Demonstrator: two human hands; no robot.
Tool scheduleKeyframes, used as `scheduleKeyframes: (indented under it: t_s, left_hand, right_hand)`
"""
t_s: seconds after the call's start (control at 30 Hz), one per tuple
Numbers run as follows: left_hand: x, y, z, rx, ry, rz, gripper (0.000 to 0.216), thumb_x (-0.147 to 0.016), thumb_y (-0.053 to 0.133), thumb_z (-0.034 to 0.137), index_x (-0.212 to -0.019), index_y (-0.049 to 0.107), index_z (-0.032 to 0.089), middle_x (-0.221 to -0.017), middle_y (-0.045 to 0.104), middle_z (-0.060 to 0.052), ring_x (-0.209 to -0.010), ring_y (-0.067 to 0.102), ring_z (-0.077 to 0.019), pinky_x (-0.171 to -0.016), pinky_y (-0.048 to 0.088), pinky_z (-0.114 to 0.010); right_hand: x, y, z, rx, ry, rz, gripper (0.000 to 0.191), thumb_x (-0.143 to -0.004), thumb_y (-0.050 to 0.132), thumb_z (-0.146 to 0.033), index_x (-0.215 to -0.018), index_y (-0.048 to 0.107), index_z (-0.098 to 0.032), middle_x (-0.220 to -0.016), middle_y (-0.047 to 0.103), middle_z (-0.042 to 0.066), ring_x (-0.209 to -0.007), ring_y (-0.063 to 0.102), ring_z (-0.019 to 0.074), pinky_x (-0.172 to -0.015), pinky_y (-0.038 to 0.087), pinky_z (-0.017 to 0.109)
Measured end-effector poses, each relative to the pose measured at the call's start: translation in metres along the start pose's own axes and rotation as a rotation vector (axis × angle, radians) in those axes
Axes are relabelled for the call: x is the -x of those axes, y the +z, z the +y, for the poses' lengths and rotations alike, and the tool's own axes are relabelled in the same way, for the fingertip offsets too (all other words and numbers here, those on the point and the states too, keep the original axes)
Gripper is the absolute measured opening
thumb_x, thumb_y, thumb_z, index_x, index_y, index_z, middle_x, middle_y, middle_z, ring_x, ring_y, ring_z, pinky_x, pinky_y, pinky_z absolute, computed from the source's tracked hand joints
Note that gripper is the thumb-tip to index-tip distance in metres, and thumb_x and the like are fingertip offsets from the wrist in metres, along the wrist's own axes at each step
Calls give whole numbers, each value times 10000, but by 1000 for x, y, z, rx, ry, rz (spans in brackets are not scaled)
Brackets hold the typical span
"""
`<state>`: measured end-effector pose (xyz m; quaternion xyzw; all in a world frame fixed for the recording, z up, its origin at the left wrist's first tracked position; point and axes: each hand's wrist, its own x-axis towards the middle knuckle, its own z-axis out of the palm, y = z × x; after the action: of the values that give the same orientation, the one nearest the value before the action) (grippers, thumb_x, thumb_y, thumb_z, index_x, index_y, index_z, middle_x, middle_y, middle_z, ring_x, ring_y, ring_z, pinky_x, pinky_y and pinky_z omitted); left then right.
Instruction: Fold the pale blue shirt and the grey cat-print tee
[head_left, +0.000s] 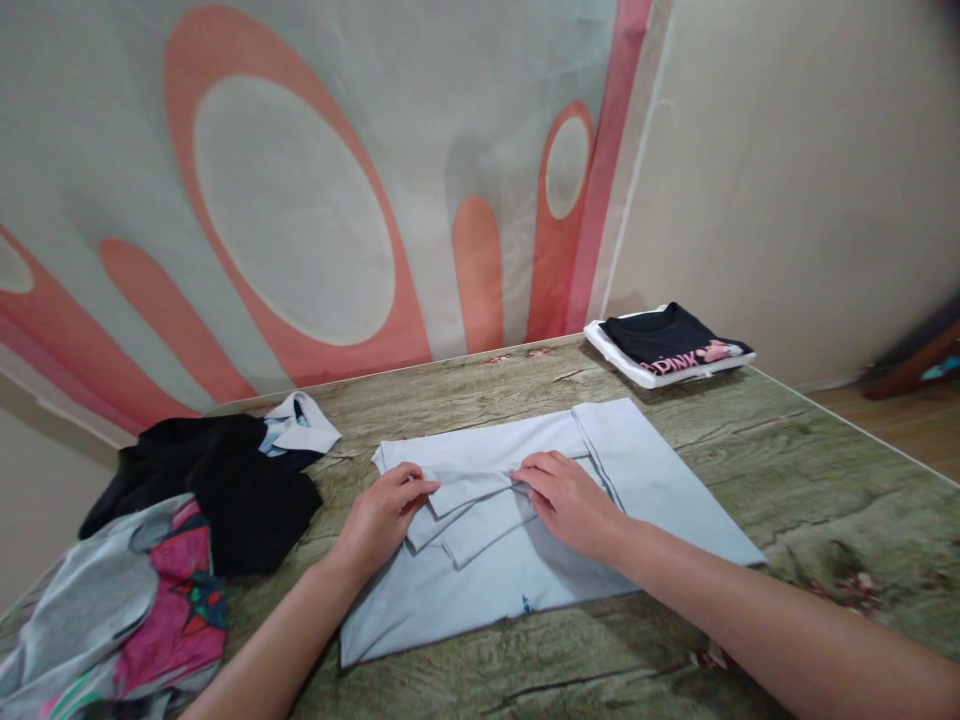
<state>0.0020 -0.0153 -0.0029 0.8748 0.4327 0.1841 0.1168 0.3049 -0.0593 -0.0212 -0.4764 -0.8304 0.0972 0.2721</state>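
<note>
A pale blue-white shirt [675, 480] lies partly folded on the table, with a sleeve turned back in layers across its middle. My left hand [386, 505] pinches the left end of the folded sleeve between thumb and fingers. At the sleeve's other end, my right hand [566, 500] holds the cloth in the same way, fingers closed on its upper edge. The folded layers stretch between the two hands, just above the shirt body. A small blue mark shows at the shirt's near edge.
On the left, a black garment with a white collar [217, 480] lies loosely piled beside a grey and pink garment [112, 600]. Folded clothes, a black printed shirt [667, 335] on top, rest at the back right of the wood-patterned table [750, 440]. A patterned wall covering stands behind.
</note>
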Motion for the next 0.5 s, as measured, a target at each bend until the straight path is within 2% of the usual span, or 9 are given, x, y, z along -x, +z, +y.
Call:
scheduleKeyframes:
  t_s: [0.13, 0.3, 0.4, 0.5]
  left_hand:
    - [-9, -8, 1, -52, 47, -77, 280, -912, 478, 183, -1062, 704, 252, -1033, 632, -67, -969, 600, -208, -840, 463, -289]
    - [-32, -26, -5, -21, 113, -148, 205, -881, 516, 228, -914, 718, 229, -970, 638, -72, -962, 581, -224, -874, 445, -320]
    - [-47, -36, -4, 16, 122, -112, 195, -883, 498, 265, -896, 686, 216, -1003, 642, -71, -986, 565, -229, -907, 425, -339]
    - [-61, -43, 1, 72, 40, -68, 216, -882, 471, 319, -887, 655, 206, -951, 656, -62, -947, 576, -229, -875, 430, -335]
  right_hand:
    - [-7, -12, -1, 77, -24, -113, 324, -849, 532, -83, -1128, 640, -208, -1087, 616, 82, -1005, 535, 239, -871, 445, 384]
    - [-24, -30, 4, 25, -36, -240, 274, -802, 632, -128, -1064, 648, -205, -1039, 640, 69, -1001, 572, 235, -851, 448, 346]
    - [-29, -25, 8, -10, -3, -210, 285, -775, 661, -121, -1049, 634, -194, -1025, 642, 63, -1002, 572, 227, -851, 439, 332]
    - [-26, -11, 13, -23, 45, -106, 233, -772, 685, -138, -994, 644, -197, -980, 637, 53, -961, 568, 215, -833, 430, 327]
